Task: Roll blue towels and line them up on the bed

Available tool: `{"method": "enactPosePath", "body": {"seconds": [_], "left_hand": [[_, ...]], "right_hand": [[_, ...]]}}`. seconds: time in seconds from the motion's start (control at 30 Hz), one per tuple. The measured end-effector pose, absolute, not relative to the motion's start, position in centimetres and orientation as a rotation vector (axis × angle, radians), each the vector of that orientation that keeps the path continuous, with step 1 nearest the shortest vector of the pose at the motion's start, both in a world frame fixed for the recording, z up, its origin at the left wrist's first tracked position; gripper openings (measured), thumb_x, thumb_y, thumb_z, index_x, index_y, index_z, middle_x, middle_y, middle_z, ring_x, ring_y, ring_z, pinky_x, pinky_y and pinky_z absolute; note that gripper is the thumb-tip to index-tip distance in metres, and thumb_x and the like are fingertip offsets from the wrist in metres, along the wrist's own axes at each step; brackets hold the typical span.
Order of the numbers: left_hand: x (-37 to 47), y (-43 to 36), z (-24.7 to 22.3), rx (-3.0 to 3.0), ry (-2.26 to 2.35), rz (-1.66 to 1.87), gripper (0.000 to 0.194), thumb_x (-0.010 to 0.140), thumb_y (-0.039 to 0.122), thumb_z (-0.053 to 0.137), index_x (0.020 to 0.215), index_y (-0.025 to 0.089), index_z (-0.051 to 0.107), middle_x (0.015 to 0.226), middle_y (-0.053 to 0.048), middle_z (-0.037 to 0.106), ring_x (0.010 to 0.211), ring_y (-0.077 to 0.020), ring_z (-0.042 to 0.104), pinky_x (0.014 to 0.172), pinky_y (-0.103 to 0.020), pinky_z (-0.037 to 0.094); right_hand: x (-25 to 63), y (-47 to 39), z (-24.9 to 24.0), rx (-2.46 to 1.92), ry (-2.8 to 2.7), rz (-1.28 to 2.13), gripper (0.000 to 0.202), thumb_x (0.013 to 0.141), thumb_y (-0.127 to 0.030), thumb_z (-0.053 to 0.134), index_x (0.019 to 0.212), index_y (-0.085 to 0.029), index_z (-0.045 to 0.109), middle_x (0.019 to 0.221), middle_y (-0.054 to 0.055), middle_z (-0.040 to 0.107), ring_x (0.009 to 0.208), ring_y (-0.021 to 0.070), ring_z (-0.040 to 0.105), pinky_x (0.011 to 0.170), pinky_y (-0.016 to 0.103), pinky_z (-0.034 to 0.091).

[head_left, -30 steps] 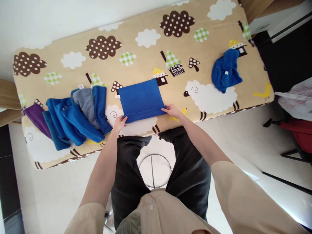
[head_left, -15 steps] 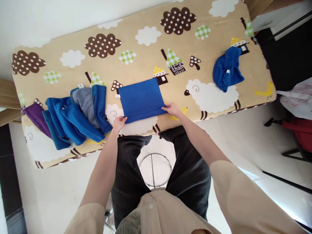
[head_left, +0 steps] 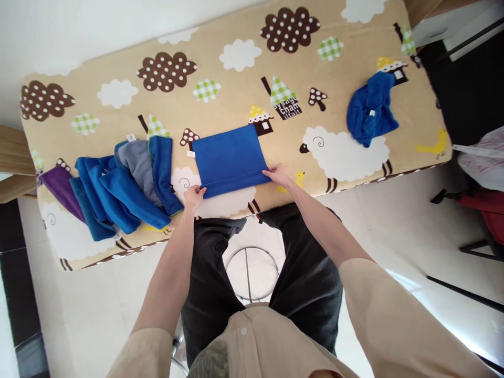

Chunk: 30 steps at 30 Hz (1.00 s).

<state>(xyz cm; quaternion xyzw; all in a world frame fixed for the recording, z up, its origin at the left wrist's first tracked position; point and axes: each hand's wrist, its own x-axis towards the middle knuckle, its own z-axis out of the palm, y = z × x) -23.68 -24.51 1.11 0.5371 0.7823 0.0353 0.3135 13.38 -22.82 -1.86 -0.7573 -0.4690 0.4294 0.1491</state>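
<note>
A blue cloth [head_left: 230, 157] lies flat in front of me on a patterned cover, its near edge folded over in a strip and a small white tag on its left side. My left hand [head_left: 194, 197] pinches the cloth's near left corner. At the near right corner, my right hand [head_left: 276, 174] grips the fold between thumb and fingers. Several blue cloths [head_left: 118, 194], partly overlapping, lie to the left with a grey one [head_left: 137, 163] and a purple one [head_left: 63, 190]. A crumpled blue cloth [head_left: 372, 110] rests at the right.
The beige cover [head_left: 165, 113] with sheep and cloud prints spreads over a long surface against a white wall. Below it, between my legs, a round metal stool frame [head_left: 252, 273] shows. At the right edge are a white plastic bag [head_left: 482, 160] and a red item [head_left: 482, 205].
The view has shifted slightly. Both hands keep their hold on the corners of the blue cloth, and the folded strip looks much the same.
</note>
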Motion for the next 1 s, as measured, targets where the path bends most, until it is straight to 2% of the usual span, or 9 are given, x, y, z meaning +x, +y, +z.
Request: {"method": "enactPosePath", "body": {"seconds": [0.2, 0.4, 0.53, 0.63, 0.73, 0.8, 0.9, 1.0], "left_hand": [[-24.0, -24.4, 0.7, 1.411, 2.058, 0.15, 0.02, 0.085, 0.037, 0.068, 0.088, 0.017, 0.071, 0.09, -0.012, 0.075, 0.09, -0.0268, 0.07, 0.087, -0.034, 0.051], [-23.8, -24.3, 0.5, 1.416, 2.056, 0.169, 0.017, 0.084, 0.035, 0.071, 0.08, 0.019, 0.067, 0.08, -0.009, 0.072, 0.087, -0.0264, 0.069, 0.086, -0.035, 0.05], [-24.0, -24.5, 0.9, 1.504, 2.007, 0.169, 0.015, 0.085, 0.031, 0.07, 0.09, 0.019, 0.065, 0.081, -0.007, 0.069, 0.087, -0.0252, 0.067, 0.089, -0.036, 0.05], [-24.5, -24.8, 1.4, 1.676, 1.999, 0.229, 0.022, 0.084, 0.028, 0.069, 0.103, 0.018, 0.063, 0.098, -0.009, 0.067, 0.095, -0.0254, 0.064, 0.093, -0.038, 0.05], [-24.6, -25.2, 2.1, 1.869, 1.905, 0.268, 0.01, 0.087, 0.022, 0.062, 0.096, 0.02, 0.064, 0.111, -0.011, 0.064, 0.112, -0.0265, 0.06, 0.103, -0.04, 0.047], [-24.2, -25.3, 2.6, 1.953, 1.756, 0.272, 0.009, 0.088, 0.02, 0.058, 0.093, 0.02, 0.066, 0.116, -0.011, 0.065, 0.119, -0.026, 0.058, 0.11, -0.041, 0.044], [-23.1, -25.6, 3.0, 2.013, 1.575, 0.228, 0.023, 0.09, 0.024, 0.06, 0.111, 0.019, 0.068, 0.135, -0.012, 0.063, 0.132, -0.0257, 0.054, 0.118, -0.042, 0.038], [-21.9, -25.8, 2.7, 2.022, 1.499, 0.023, 0.053, 0.087, 0.027, 0.066, 0.139, 0.016, 0.058, 0.156, -0.014, 0.049, 0.149, -0.029, 0.039, 0.124, -0.046, 0.03]], "right_hand": [[13.9, -22.6, -2.4, -2.125, -1.336, 1.268, 0.028, 0.08, -0.044, 0.077, 0.076, -0.018, 0.069, 0.073, 0.008, 0.069, 0.09, 0.0289, 0.069, 0.087, 0.04, 0.056], [13.7, -22.5, -2.1, -2.237, -1.355, 1.203, 0.029, 0.079, -0.046, 0.078, 0.078, -0.018, 0.071, 0.077, 0.011, 0.07, 0.092, 0.0307, 0.07, 0.092, 0.043, 0.056], [13.8, -22.7, -1.7, -2.215, -1.433, 1.134, 0.026, 0.083, -0.043, 0.075, 0.091, -0.018, 0.072, 0.088, 0.012, 0.073, 0.095, 0.0293, 0.069, 0.092, 0.043, 0.056], [13.6, -23.1, -0.9, -2.096, -1.656, 0.929, 0.025, 0.088, -0.03, 0.068, 0.111, -0.019, 0.069, 0.106, 0.012, 0.073, 0.103, 0.0285, 0.067, 0.097, 0.043, 0.053], [12.8, -23.8, 0.3, -1.902, -1.914, 0.703, 0.029, 0.092, -0.021, 0.059, 0.12, -0.018, 0.067, 0.125, 0.013, 0.068, 0.12, 0.0292, 0.06, 0.106, 0.046, 0.047], [12.1, -24.3, 1.1, -1.745, -2.065, 0.673, 0.03, 0.096, -0.021, 0.052, 0.121, -0.018, 0.068, 0.133, 0.012, 0.066, 0.129, 0.0286, 0.056, 0.113, 0.046, 0.042], [11.2, -25.3, 1.8, -1.533, -2.261, 0.743, 0.036, 0.1, -0.026, 0.049, 0.131, -0.02, 0.067, 0.144, 0.009, 0.061, 0.139, 0.0265, 0.051, 0.119, 0.046, 0.036], [11.0, -26.1, 1.4, -1.436, -2.455, 0.797, 0.049, 0.096, -0.028, 0.056, 0.144, -0.019, 0.058, 0.154, 0.008, 0.052, 0.147, 0.026, 0.044, 0.122, 0.047, 0.032]]}}
